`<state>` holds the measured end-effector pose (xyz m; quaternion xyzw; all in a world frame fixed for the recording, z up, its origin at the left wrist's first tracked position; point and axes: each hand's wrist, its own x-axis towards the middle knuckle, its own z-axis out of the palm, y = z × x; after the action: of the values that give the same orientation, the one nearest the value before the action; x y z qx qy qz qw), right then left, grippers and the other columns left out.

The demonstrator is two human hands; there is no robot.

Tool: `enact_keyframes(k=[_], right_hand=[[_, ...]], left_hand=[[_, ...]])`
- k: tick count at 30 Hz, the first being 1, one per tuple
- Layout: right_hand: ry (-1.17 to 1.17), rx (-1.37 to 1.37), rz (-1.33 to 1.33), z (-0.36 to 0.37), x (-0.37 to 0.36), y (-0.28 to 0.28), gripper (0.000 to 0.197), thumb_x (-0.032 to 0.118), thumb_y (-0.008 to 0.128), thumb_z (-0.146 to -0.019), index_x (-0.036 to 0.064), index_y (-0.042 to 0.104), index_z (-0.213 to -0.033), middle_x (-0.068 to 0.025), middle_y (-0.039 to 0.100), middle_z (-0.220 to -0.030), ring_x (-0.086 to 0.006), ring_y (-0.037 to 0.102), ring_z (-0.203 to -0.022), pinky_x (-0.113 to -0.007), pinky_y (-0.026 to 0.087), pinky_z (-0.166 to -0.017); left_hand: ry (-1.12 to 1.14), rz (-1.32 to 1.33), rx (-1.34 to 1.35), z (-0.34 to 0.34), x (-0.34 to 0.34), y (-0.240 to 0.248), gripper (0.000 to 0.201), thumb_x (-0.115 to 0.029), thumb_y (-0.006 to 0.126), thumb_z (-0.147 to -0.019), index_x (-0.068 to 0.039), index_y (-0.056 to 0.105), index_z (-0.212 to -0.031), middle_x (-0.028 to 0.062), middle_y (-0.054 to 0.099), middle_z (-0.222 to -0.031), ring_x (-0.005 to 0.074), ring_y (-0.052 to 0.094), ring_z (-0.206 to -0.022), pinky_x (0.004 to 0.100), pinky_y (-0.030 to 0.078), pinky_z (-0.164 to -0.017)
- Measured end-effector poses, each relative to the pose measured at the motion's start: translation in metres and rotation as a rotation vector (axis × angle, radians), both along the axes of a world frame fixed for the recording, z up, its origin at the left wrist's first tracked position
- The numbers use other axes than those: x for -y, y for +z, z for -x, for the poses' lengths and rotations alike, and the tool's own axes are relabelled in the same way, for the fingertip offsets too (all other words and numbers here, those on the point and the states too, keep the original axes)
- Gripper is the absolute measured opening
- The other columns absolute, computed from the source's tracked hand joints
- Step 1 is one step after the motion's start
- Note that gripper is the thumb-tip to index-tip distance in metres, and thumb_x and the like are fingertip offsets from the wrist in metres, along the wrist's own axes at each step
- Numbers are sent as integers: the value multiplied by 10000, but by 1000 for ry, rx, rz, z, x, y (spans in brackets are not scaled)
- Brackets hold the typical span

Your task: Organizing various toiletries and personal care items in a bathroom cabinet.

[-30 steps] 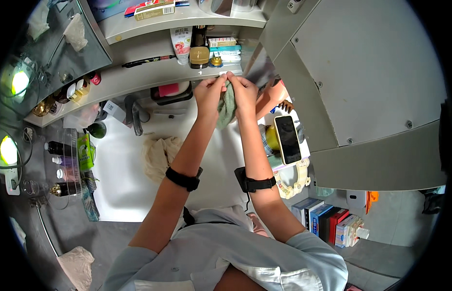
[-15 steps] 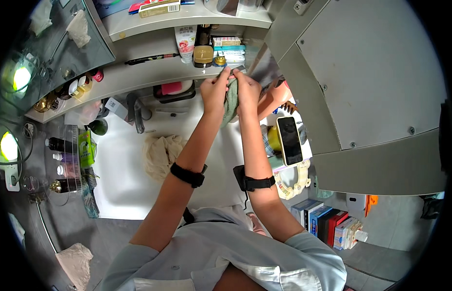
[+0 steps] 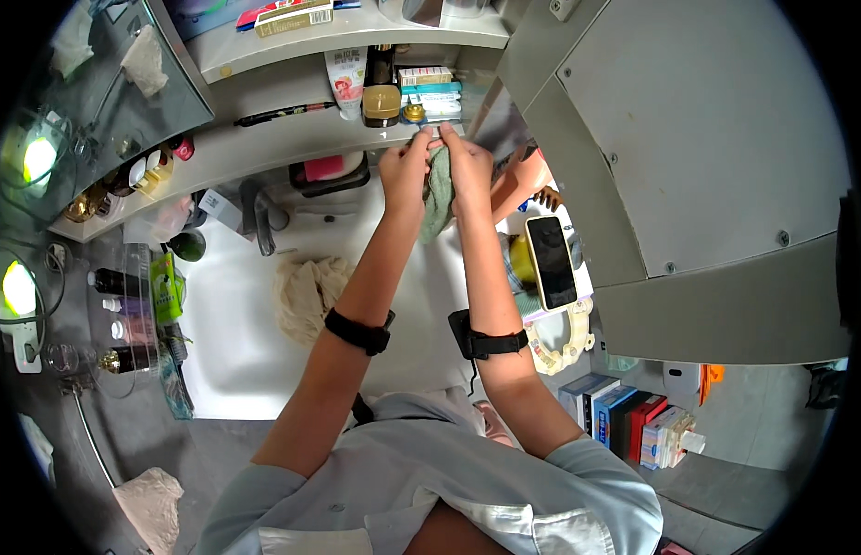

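Both hands are raised over the back of the sink, close to the front edge of the lower shelf. A folded grey-green cloth (image 3: 437, 205) hangs down between them. My left hand (image 3: 405, 178) closes on its left side and my right hand (image 3: 470, 173) on its right, with the thumbs pointing toward the shelf. Whether the fingertips touch the shelf edge, I cannot tell. In the white sink (image 3: 227, 361) lies a crumpled cream cloth (image 3: 308, 294), left of my forearms and apart from both hands.
The lower shelf (image 3: 264, 143) holds a white tube (image 3: 347, 83), a gold-lidded jar (image 3: 381, 105) and a pen (image 3: 282, 115). A grey faucet (image 3: 257, 213) and a soap dish (image 3: 306, 183) are behind the sink. A phone (image 3: 551, 262) rests at the right; the cabinet door (image 3: 699, 139) juts out there.
The whole view has shifted slightly. The hands stay together at the shelf edge, still gripping the grey-green cloth, with their fingers slightly rearranged.
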<state>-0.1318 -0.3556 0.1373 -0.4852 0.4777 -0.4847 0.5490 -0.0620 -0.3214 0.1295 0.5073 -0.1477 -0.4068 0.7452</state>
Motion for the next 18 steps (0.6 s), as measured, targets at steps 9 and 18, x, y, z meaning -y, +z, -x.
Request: enact_keyframes(k=[9,18], right_hand=[[17,211,-99,32,-25,4,417,291,449,-892,-31,617,-687,-81,584,-650,-139,535,-572,-244,437,-561],[113,41,-96,71,-73,25,418,315,442,-909,18,587,-652,-46,563,-681,-115,517,-630,-226,404,-604]], left_hand=[[10,-104,-129,3,3,10,349,-311,693,-705,7,551,-726,27,506,-651,89,439,-489,223,357,-453],[-178,-85,183,-3,-45,-11,295,-270,658,-755,-12,542,-672,36,558,-638,92,487,-510,227,385,-494]])
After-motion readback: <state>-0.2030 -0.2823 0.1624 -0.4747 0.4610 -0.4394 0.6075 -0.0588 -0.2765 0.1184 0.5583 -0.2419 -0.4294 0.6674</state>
